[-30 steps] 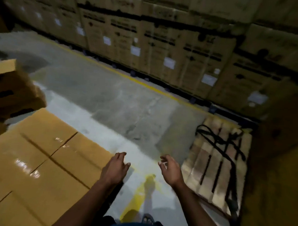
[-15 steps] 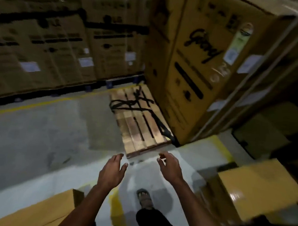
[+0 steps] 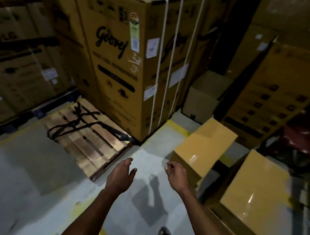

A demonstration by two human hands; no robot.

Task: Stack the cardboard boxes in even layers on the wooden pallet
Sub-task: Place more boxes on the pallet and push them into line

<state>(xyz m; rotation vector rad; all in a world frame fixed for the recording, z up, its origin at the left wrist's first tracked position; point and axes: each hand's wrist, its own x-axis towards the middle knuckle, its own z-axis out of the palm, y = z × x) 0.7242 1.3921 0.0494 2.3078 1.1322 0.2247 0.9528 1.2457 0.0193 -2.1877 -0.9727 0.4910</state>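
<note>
A bare wooden pallet [image 3: 92,140] lies on the floor left of centre, with a black strap draped across its slats. Two plain tan cardboard boxes stand on the right: one [image 3: 205,148] close to my right hand, another [image 3: 253,194] further right and nearer me. My left hand [image 3: 120,175] hovers above the floor just off the pallet's near corner, fingers apart and empty. My right hand [image 3: 177,174] is held out a short way left of the nearer box, fingers loosely curled, holding nothing.
A tall printed appliance carton [image 3: 128,64] bound with white straps stands right behind the pallet. More large cartons line the left wall [image 3: 20,71] and the right side [image 3: 272,100]. Grey concrete floor [image 3: 36,182] with yellow lines spreads in front; my foot [image 3: 164,232] shows below.
My view has swung right: the stacked boxes at left left the frame, the pallet shifted left, and two tan boxes came into view at right. Both hands stay out in front, empty.
</note>
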